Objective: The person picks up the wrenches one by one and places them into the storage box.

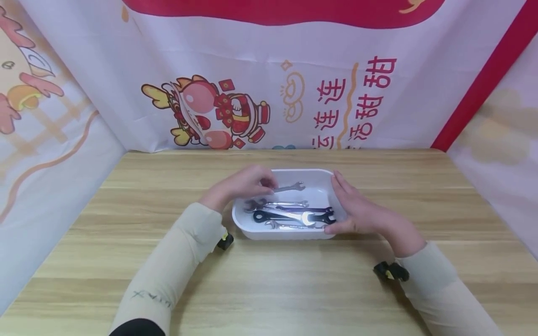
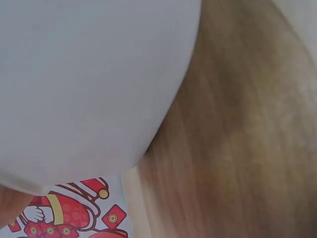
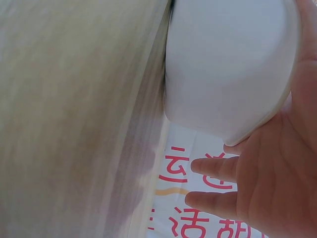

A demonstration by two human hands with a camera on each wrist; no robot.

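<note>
A white plastic basin [image 1: 290, 235] stands on the wooden table with several wrenches inside. Over its left end, my left hand [image 1: 248, 182] pinches a small silver open-end wrench [image 1: 290, 187] whose jaw end points right. Lower in the basin lie a black ratchet wrench [image 1: 273, 216], a shiny silver wrench [image 1: 308, 218] and other silver and dark wrenches, partly overlapping. At the right end my right hand [image 1: 357, 210] rests against the basin's rim, fingers straight and spread, thumb at the near corner. The left wrist view shows mostly the basin's outer wall [image 2: 89, 89]; the wrench is hidden there.
Wood-grain table [image 1: 286, 289] surrounds the basin. A printed cloth backdrop [image 1: 290, 46] rises behind the table's far edge, with cloth on both sides. Small black devices [image 1: 391, 271] are strapped at both wrists.
</note>
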